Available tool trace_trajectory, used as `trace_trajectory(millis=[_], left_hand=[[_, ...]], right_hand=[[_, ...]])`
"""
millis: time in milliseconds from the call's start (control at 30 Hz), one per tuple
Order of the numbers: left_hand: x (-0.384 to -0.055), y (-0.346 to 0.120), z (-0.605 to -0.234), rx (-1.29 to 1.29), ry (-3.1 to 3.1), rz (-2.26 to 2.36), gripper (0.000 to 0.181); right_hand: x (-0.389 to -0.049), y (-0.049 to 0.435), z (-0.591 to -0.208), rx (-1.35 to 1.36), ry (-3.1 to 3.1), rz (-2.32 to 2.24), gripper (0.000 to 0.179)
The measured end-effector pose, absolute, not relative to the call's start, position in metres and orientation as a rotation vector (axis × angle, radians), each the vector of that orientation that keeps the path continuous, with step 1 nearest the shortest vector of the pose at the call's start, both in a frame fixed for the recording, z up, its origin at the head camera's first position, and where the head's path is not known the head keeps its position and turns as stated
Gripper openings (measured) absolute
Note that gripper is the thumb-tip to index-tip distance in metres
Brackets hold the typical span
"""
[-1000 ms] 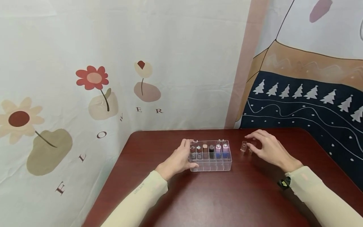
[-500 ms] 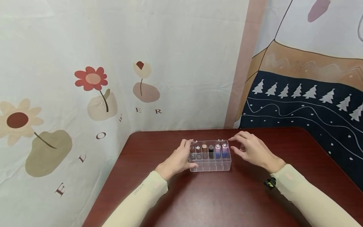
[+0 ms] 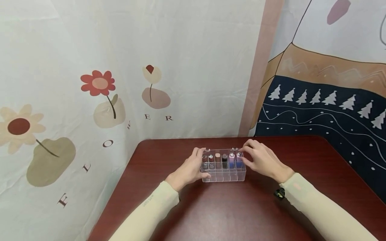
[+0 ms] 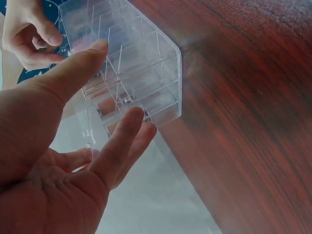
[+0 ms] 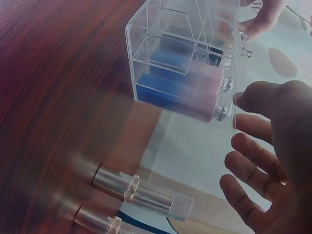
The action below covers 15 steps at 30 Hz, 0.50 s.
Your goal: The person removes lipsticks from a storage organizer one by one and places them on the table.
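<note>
A clear plastic divided box (image 3: 223,175) stands on the table, several lipstick-like tubes upright in its back row. Among them are two blue-and-pink tubes (image 5: 178,95) with clear faceted knobs, at the right end, and a black one (image 3: 224,161). My left hand (image 3: 188,169) grips the box's left end, thumb (image 4: 85,68) on the front and fingers behind. At the right end, my right hand (image 3: 262,160) has thumb and forefinger tips right at a thin clear panel (image 5: 240,63) beside the knobs. Its other fingers (image 5: 241,195) are loosely bent.
Two clear-capped, metallic tubes (image 5: 136,190) stand on the table just right of the box, hidden behind my right hand in the head view. A pale flower-print cloth (image 3: 193,67) hangs behind the dark red table (image 3: 211,214), with a navy tree-print cloth (image 3: 325,113) at right.
My right hand has moved left from the two loose tubes to the box's right end. The left hand and the box have stayed put.
</note>
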State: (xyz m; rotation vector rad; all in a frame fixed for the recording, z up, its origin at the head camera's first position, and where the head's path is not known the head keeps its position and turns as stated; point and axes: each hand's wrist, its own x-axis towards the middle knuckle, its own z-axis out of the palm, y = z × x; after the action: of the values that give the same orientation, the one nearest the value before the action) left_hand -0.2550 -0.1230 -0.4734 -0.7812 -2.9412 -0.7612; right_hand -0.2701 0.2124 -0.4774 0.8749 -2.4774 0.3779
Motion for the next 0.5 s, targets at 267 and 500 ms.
trace_trajectory(millis=[267, 500], left_hand=[[-0.256, -0.123, -0.474, -0.771, -2.939, -0.736, 0.111], [-0.254, -0.121, -0.472, -0.750, -2.963, -0.718, 0.110]], right_hand=[[-0.272, 0.205, -0.478, 0.830, -2.493, 0.395, 0.021], [-0.272, 0.202, -0.478, 0.759, -2.587, 0.454, 0.020]])
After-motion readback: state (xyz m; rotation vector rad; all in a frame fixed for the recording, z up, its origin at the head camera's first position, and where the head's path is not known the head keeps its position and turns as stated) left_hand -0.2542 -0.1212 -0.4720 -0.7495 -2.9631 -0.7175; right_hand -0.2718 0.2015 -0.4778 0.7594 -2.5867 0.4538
